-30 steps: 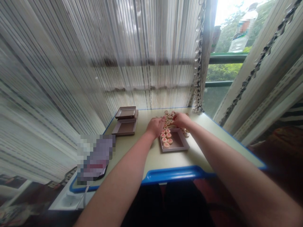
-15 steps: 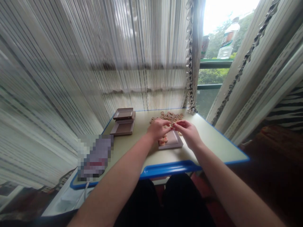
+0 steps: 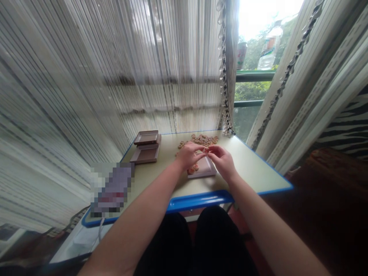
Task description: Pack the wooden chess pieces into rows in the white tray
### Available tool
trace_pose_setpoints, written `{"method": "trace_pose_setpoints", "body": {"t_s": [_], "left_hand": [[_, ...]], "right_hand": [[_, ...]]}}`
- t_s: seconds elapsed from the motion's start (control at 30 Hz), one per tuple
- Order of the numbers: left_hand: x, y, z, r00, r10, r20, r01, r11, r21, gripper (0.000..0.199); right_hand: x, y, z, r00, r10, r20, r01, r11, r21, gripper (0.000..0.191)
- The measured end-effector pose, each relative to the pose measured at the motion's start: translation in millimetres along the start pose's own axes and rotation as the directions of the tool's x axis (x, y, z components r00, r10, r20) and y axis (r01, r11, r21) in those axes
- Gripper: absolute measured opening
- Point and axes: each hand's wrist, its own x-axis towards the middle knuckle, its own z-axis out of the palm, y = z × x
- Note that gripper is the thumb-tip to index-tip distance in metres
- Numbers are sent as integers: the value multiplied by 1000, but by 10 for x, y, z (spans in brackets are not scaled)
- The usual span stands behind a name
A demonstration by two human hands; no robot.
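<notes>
So there's one round piece (image 3: 206, 150) pinched between both hands' fingertips, up above the far side of the open box (image 3: 213, 168). It's a disc, about as wide as it's tall; can't tell which way its face points, too small. Left hand (image 3: 188, 155) and right hand (image 3: 223, 161) both have thumb and finger closed on it. Loose pieces (image 3: 204, 139) lie beyond on the table (image 3: 253, 165).

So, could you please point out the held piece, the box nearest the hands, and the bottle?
Piece (image 3: 206, 150), head view: its visible middle.
Box (image 3: 202, 175), head view: its front wall.
Bottle (image 3: 269, 48), head view: its middle.
</notes>
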Motion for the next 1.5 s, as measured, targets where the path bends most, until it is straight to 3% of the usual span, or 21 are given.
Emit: {"method": "trace_pose_setpoints", "body": {"t_s": [0.2,0.53,0.8,0.93,1.0,1.1,1.2,1.5], "left_hand": [[5,-36,-26,984,-78,162,71,996,51,26],[-132,8,-162,954,-78,291,63,996,61,25],[-265,54,-236,973,-132,192,115,989,97,25],[-281,46,-251,966,-129,224,119,991,57,24],[-286,39,-263,965,-125,231,118,992,46,33],[-294,26,-290,977,-160,141,151,986,70,51],[-301,10,-308,980,-186,72,174,975,140,41],[-312,-70,-221,966,-173,191,147,979,144,25]], "right_hand": [[-31,27,-38,988,-120,102,147,936,-319,24],[-64,11,-26,958,-99,270,197,910,-365,19],[-85,12,-6,940,-115,322,230,909,-348,21],[-89,-4,-15,930,-136,341,267,889,-372,18],[-83,-10,-24,935,-135,328,266,878,-397,18],[-66,-2,-29,951,-120,284,242,860,-449,18],[-58,34,-6,936,-109,335,276,819,-504,18],[-93,82,84,885,-72,461,354,747,-563,18]]}}
